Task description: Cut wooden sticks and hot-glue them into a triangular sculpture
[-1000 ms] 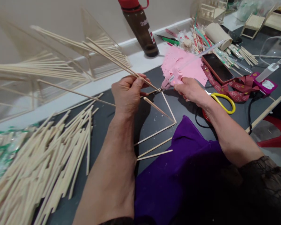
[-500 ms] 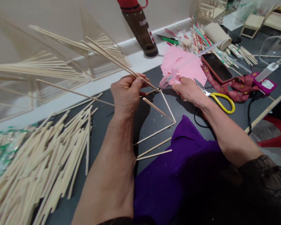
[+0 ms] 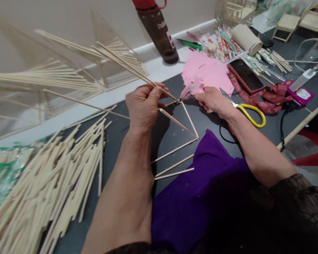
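Note:
My left hand (image 3: 147, 106) is closed, with thumb and fingers pinching long thin wooden sticks (image 3: 127, 65) that slant up to the left. Their lower end meets the corner of a frame of joined sticks (image 3: 190, 120) lying on the dark table. In my right hand (image 3: 213, 100) is a pink hot glue gun (image 3: 190, 90), its nozzle right at that corner. A clear glue stick (image 3: 235, 57) protrudes from the gun's back. Another short stick (image 3: 177, 122) runs from the frame's lower corner up towards my left hand. Some left fingertips are hidden behind the sticks.
Many loose sticks (image 3: 60, 176) are heaped at the left. Yellow-handled scissors (image 3: 251, 114), a phone (image 3: 246, 75) and a red lanyard (image 3: 270, 102) lie at the right. A dark bottle (image 3: 160, 35) stands against the wall. Purple cloth (image 3: 180, 201) covers the near edge.
The glue gun has tilted very slightly, its nozzle staying at the same corner. My left hand and the sticks in it have hardly moved.

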Available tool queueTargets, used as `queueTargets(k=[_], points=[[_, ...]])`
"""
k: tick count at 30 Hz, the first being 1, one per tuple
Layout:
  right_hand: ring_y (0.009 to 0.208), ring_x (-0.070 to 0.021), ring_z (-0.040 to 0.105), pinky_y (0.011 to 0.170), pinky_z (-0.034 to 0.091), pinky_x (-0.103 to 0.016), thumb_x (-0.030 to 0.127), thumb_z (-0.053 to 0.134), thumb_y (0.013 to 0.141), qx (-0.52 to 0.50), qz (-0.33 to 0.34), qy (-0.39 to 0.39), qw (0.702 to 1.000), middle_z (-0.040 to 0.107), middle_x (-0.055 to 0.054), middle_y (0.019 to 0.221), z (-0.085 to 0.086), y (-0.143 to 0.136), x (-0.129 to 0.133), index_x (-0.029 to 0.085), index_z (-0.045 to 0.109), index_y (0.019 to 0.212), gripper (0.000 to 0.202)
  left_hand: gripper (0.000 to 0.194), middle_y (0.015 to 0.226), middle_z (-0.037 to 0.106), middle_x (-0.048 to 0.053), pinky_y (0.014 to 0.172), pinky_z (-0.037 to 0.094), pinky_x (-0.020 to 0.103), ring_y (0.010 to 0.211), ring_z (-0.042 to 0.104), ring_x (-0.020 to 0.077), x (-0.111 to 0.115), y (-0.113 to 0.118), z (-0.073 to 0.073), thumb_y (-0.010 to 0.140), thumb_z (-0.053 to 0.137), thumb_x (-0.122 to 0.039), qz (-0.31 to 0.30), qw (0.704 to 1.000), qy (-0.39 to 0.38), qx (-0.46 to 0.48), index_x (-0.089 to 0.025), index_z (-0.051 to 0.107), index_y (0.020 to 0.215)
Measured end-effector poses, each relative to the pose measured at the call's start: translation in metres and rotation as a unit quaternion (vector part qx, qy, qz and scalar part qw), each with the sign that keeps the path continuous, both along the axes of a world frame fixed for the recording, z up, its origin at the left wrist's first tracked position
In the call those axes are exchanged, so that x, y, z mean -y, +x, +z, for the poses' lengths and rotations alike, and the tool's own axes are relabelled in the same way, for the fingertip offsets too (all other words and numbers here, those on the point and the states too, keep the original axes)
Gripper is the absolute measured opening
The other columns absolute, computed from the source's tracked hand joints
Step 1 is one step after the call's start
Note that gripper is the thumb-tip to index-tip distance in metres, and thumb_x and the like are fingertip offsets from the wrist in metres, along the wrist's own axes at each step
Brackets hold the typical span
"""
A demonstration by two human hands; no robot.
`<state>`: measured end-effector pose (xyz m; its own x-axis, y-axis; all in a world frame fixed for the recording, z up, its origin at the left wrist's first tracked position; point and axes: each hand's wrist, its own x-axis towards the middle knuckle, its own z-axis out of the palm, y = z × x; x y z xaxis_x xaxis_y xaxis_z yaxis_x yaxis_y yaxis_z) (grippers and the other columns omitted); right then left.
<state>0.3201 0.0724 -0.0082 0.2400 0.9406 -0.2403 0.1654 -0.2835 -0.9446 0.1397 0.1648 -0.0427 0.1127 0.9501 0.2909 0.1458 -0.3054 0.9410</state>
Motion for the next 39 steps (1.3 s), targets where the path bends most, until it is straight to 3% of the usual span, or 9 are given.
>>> queueTargets(k=[11,39], points=[[0.045,-0.0084,0.041,0.041,0.028,-0.021,0.018,0.060,0.088,0.011,0.004,0.008,1.000,0.049,0.005,0.055,0.0016,0.0039,0.0044,0.022,0.048,0.073,0.020,0.017,0.084,0.078,0.008,0.043,0.051,0.016,0.074,0.075,0.0163,0.0008,-0.0006,0.0000,0.081,0.066,-0.029,-0.014,1.000,-0.001,-0.007,-0.016,0.076,0.087],[0.045,-0.0083,0.042,0.042,0.029,-0.022,0.020,0.059,0.089,0.052,0.009,0.015,0.998,0.050,0.004,0.057,0.0011,0.0037,0.0085,0.021,0.050,0.076,0.016,0.015,0.086,0.078,0.008,0.045,0.051,0.017,0.078,0.075,0.0171,0.0033,0.0005,0.0038,0.082,0.065,-0.026,-0.014,1.000,-0.006,-0.017,-0.016,0.074,0.086]])
